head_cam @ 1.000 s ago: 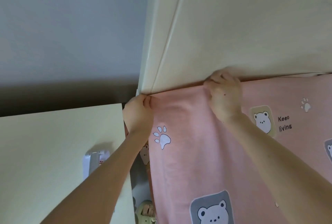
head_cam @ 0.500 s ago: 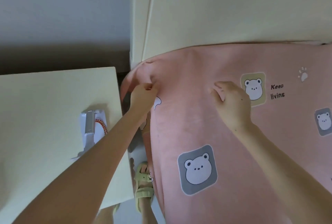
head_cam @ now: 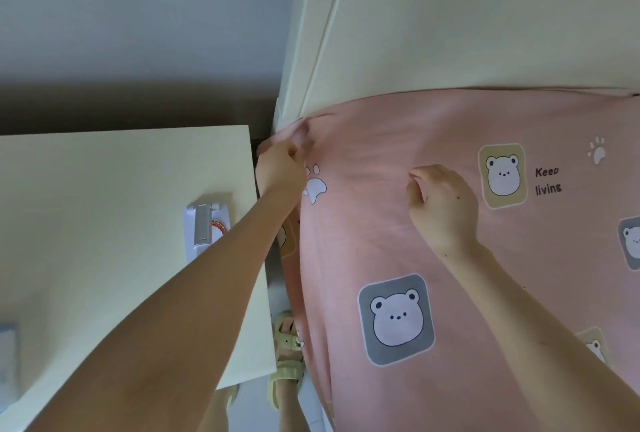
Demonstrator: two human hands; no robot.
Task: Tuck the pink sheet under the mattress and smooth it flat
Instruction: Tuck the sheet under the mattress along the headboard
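The pink sheet (head_cam: 450, 258) is spread over the bed at right, printed with bear patches, paw prints and the words "Keep living". Its far left corner is bunched into a small fold against the cream headboard (head_cam: 485, 16), and light creases run across the cloth between the hands. The left hand (head_cam: 278, 167) pinches that bunched corner with closed fingers. The right hand (head_cam: 441, 205) rests on the sheet with fingers curled, gathering a little cloth. A narrow gap separates the bed's left edge from the cream side table (head_cam: 104, 224); one green sandal (head_cam: 287, 355) stands in it. Two hands, three whole bear patches.
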